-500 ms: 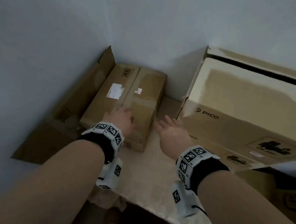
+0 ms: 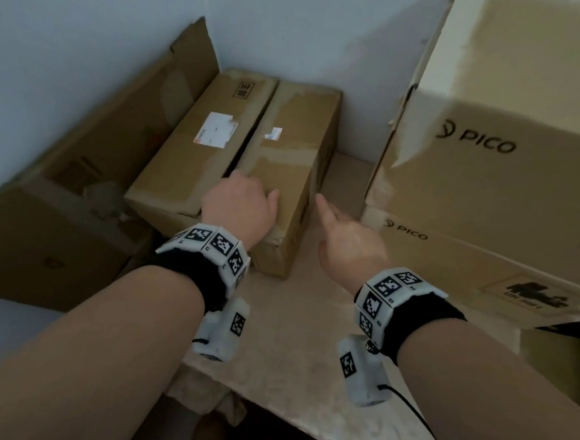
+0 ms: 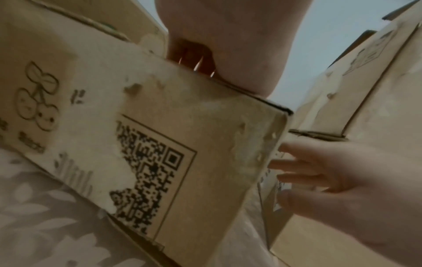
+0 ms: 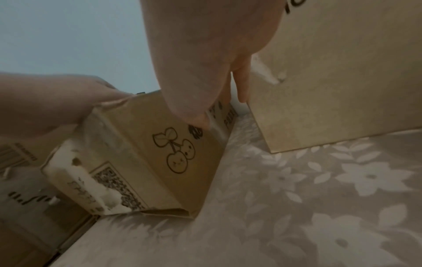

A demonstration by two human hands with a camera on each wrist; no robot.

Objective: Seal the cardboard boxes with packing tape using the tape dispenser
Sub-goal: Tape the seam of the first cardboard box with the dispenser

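Observation:
A narrow cardboard box (image 2: 287, 144) with a cherry drawing (image 4: 178, 153) and a QR code (image 3: 148, 171) lies on the table in the corner. My left hand (image 2: 238, 206) rests on top of its near end. Its fingers curl over the box's left top edge, into the gap beside a second narrow box (image 2: 201, 145). The right hand (image 2: 345, 237) is held flat with straight fingers (image 3: 297, 162) at the box's right side, holding nothing. Whether it touches the box is unclear. No tape dispenser is in view.
Two large stacked PICO boxes (image 2: 491, 165) stand close on the right. An open, worn box (image 2: 58, 220) sits at the left against the wall. The table's flowered cloth (image 4: 319, 198) shows between the narrow box and the PICO stack.
The view has come closer. My left hand's fingers have hooked over the box's left top edge. The right hand has reached forward to the box's right side.

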